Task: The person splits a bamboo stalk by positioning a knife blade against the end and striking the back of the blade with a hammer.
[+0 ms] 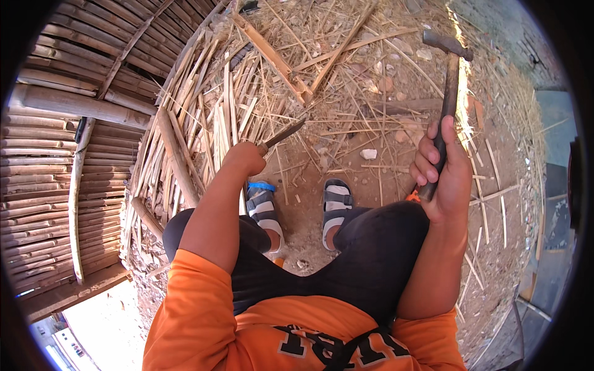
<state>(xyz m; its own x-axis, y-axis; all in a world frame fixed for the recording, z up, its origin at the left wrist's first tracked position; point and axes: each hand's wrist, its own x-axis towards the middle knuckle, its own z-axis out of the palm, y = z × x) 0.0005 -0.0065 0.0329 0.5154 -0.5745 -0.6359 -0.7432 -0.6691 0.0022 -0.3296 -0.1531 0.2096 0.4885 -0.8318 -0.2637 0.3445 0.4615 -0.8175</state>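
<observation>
The wall point(105, 176) stands at far left; a heap of split strips point(210, 117) lies between it and the left hand point(249, 159), with a pole point(176, 154) on the heap. The knife point(286, 133) in that hand points forward and rightward, toward a split bamboo piece point(266, 52) ahead. Left sandal point(263, 207) and right sandal point(337, 207) sit apart on the ground point(300, 238), between the forearms. A stone point(369, 154) lies ahead of the right sandal. The right hand point(450, 167), further right, holds the hammer point(450, 86), head forward.
</observation>
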